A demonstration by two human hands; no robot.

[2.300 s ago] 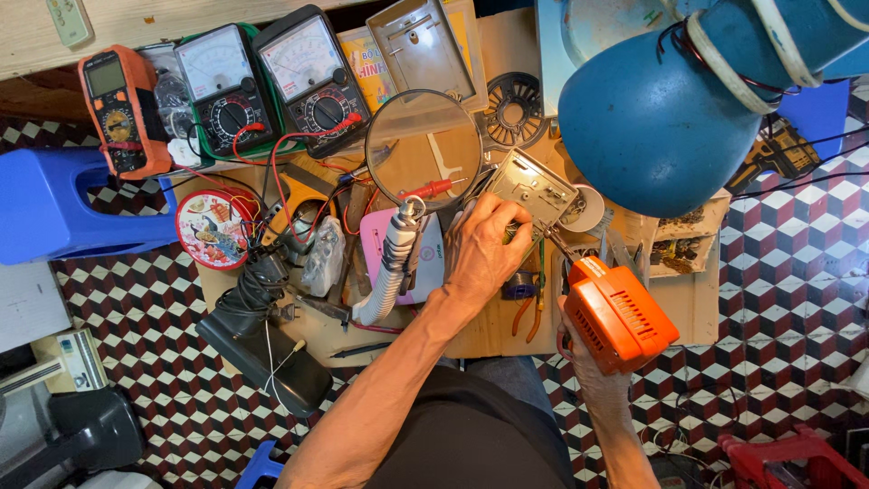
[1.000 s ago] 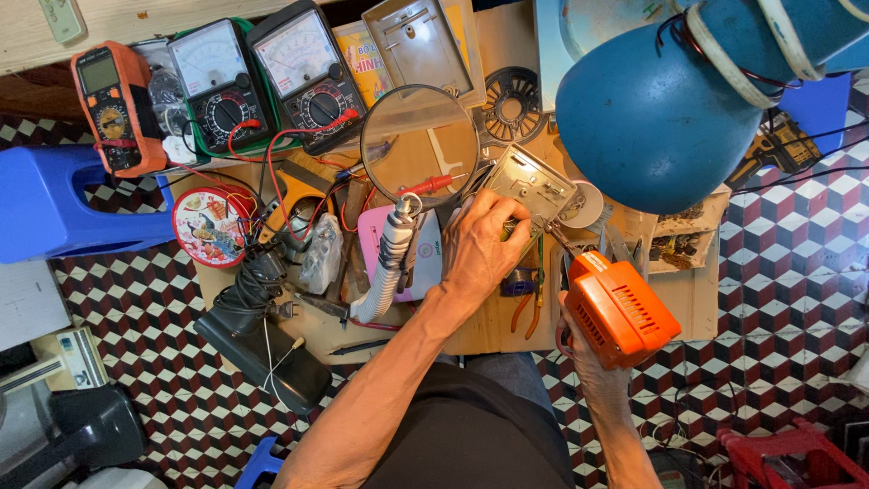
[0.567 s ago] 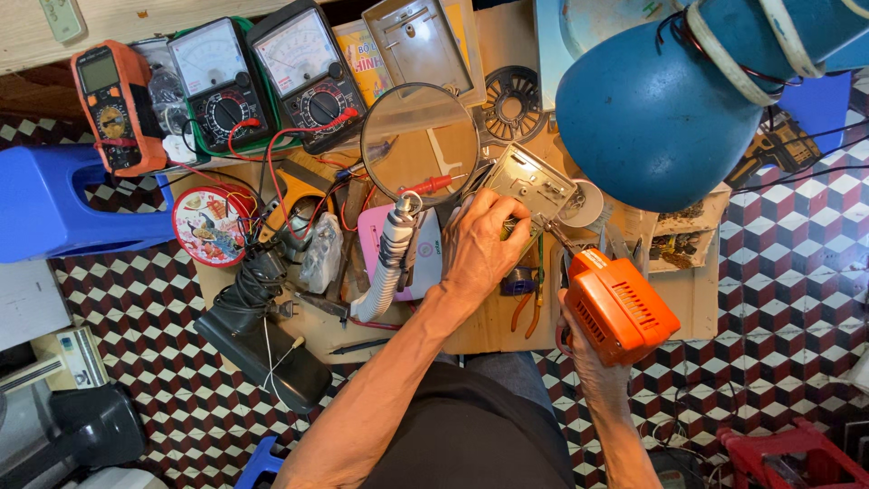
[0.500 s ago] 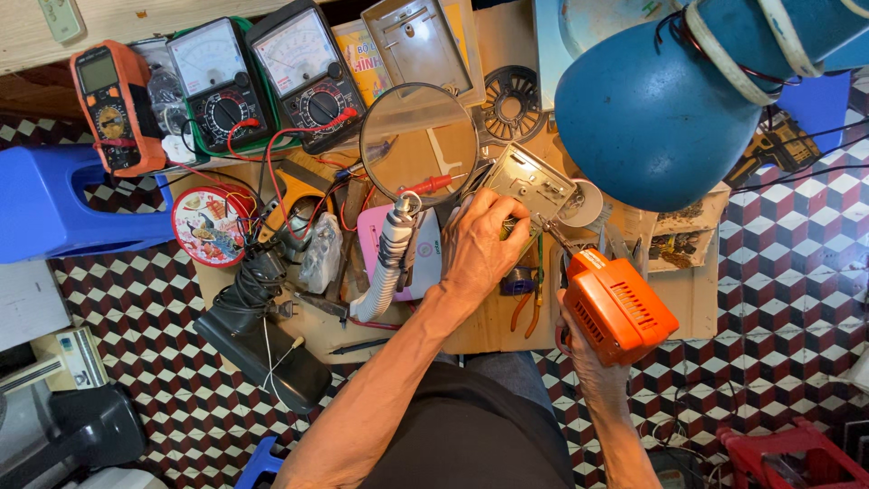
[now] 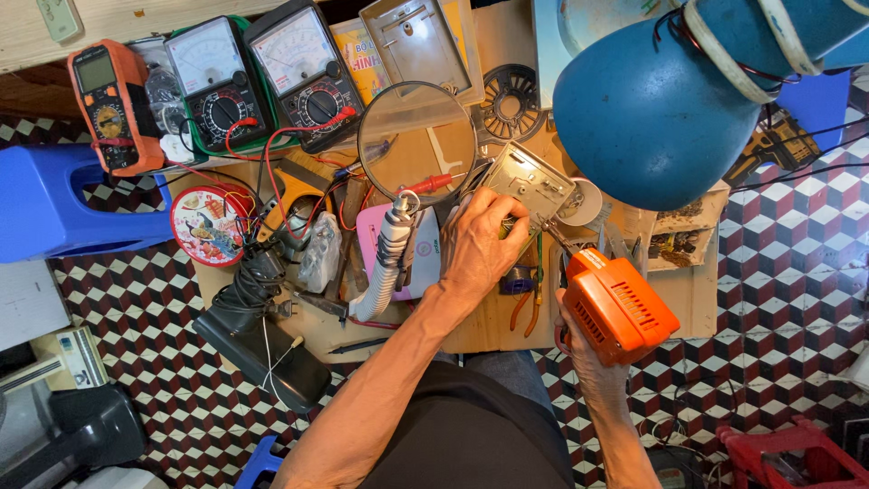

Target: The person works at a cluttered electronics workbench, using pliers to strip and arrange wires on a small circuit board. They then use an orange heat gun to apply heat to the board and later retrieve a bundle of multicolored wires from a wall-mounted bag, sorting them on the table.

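Two hands at a cluttered wooden bench. Left hand: fingers curled shut on a grey metal plate, flat, angular, screw-holed, tilted, its near edge under the fingertips. Right hand: wrapped closed around an orange plastic drill, boxy, ribbed, nose aimed at the plate's lower corner, just beside the left fingers. Round magnifier, clear, behind the plate. Blue glossy lamp, domed, above right. Two analogue meters, black-faced, at rear left.

Grey metal panel tilted on bench; orange power drill beside.
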